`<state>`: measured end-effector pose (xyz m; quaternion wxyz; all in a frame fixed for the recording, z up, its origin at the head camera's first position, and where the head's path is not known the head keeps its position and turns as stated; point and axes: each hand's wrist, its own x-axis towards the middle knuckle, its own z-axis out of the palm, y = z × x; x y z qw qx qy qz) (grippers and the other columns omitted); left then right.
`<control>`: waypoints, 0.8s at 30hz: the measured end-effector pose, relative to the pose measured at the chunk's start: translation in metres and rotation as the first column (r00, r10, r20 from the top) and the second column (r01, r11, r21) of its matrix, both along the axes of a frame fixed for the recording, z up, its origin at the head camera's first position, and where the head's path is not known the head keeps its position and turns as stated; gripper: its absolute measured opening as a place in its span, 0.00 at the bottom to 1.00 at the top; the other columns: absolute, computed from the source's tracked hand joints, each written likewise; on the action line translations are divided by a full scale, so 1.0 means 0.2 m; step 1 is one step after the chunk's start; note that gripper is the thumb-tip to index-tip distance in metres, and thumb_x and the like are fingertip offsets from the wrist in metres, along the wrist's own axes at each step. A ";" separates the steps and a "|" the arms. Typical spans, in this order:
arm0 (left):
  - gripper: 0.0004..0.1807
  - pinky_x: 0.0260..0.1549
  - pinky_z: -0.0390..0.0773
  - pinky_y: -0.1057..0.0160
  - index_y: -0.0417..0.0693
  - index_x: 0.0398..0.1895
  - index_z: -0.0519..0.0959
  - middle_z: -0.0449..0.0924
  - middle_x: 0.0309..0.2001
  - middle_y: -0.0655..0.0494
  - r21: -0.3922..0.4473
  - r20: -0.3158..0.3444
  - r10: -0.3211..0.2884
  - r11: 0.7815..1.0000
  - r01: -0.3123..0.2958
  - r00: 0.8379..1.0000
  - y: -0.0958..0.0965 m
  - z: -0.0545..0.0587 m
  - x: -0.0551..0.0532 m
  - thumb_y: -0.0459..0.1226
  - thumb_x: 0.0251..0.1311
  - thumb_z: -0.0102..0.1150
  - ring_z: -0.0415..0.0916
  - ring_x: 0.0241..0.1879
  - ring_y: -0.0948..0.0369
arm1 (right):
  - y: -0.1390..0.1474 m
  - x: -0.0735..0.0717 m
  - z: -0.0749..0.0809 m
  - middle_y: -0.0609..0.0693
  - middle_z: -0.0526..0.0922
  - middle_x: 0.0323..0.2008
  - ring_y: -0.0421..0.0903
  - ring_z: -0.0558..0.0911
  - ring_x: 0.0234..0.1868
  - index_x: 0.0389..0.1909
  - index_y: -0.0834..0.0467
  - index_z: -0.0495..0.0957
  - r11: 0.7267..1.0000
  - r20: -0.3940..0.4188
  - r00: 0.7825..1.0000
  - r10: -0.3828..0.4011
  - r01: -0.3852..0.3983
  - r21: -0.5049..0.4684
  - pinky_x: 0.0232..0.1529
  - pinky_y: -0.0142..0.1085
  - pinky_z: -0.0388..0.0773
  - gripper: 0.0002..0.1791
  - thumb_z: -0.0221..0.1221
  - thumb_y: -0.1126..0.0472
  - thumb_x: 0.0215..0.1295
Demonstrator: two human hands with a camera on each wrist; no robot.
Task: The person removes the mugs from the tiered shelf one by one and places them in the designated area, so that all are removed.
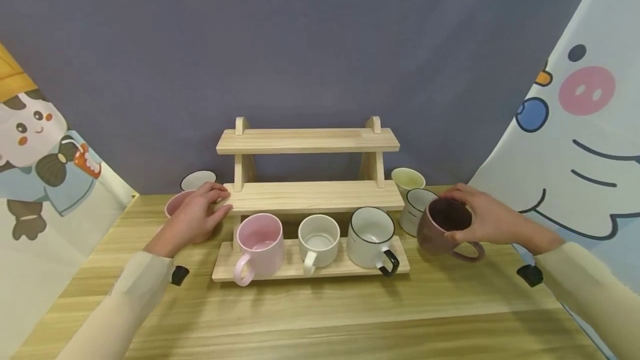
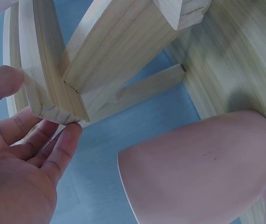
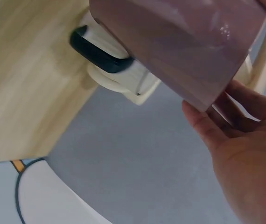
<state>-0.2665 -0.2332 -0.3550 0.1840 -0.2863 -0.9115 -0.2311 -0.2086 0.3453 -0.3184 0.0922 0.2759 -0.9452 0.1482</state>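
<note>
My left hand (image 1: pixel 199 215) grips the left end of the middle board of a three-tier wooden rack (image 1: pixel 312 198). Up close in the left wrist view, the thumb and fingers pinch the board end. A dark mauve mug (image 1: pixel 431 236) is at the right of the rack, tilted, and my right hand (image 1: pixel 484 216) holds it around the rim. Its handle points toward the front right. On the lowest board stand a pink mug (image 1: pixel 261 246), a small cream mug (image 1: pixel 320 240) and a white mug with black rim and handle (image 1: pixel 367 240).
Behind the mauve mug stand a black-rimmed white mug (image 1: pixel 411 218) and a pale yellow-green mug (image 1: pixel 406 179). Left of the rack, another pink mug (image 2: pixel 203 170) and a white black-rimmed mug (image 1: pixel 198 181) stand by my left hand. A dark grey cloth (image 1: pixel 310 43) hangs behind.
</note>
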 end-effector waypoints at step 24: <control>0.15 0.45 0.71 0.48 0.30 0.46 0.77 0.71 0.49 0.41 0.003 0.015 0.002 1.000 -0.002 1.000 0.01 0.00 0.00 0.34 0.61 0.60 0.72 0.44 0.48 | 0.04 0.00 -0.19 0.58 0.72 0.53 0.55 0.72 0.52 0.55 0.64 0.74 0.999 0.052 0.997 -0.048 0.049 -0.005 0.41 0.49 0.74 0.43 0.73 0.43 0.40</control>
